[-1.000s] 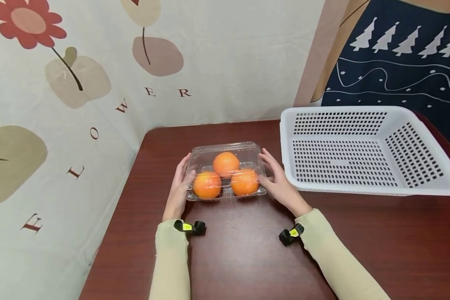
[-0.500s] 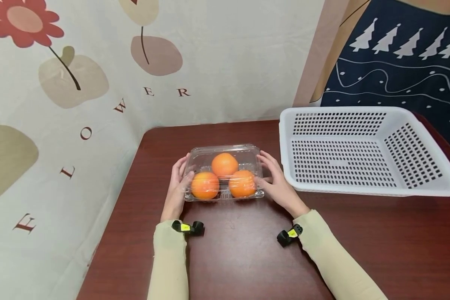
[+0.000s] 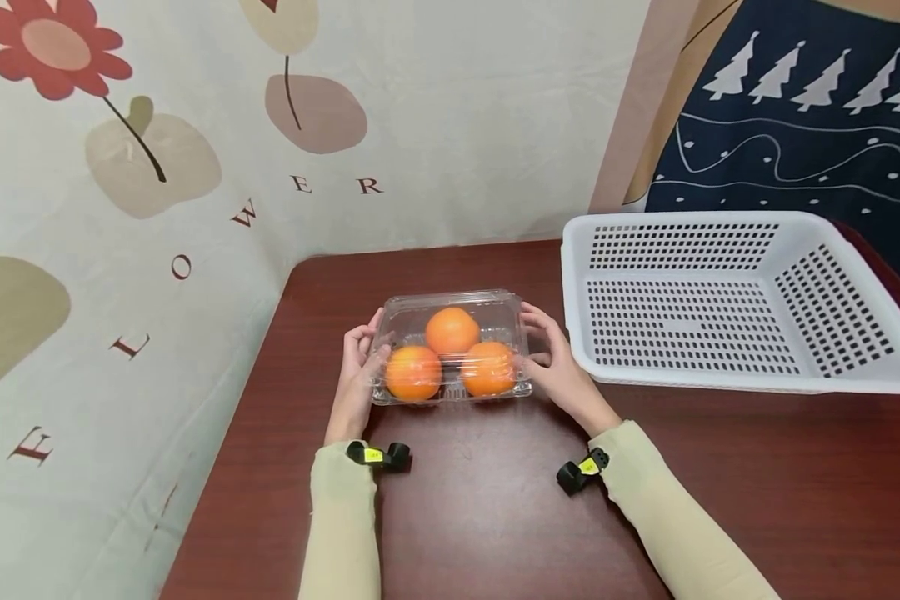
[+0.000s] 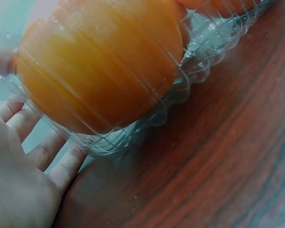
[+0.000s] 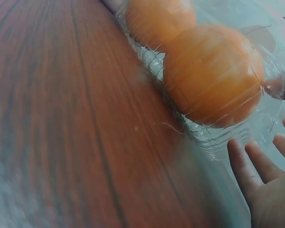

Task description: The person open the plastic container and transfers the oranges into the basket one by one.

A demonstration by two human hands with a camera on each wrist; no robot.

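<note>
A clear plastic clamshell box sits low at the middle of the brown table, its lid down. Three oranges lie inside: a back orange, a front left orange and a front right orange. My left hand holds the box's left end, thumb toward the front and fingers along the side. At the opposite end my right hand holds it the same way. In the left wrist view, fingers touch the ribbed plastic wall. The right wrist view has the thumb against the plastic beside an orange.
A white perforated basket stands to the right, close to my right hand. Behind the table hangs a pale cloth with flower prints. A dark blue cloth with white trees hangs behind the basket.
The box's lid edge sits slightly lower in the head view than a second ago, with both hands still on its ends. Otherwise only small shifts of the whole view show.
</note>
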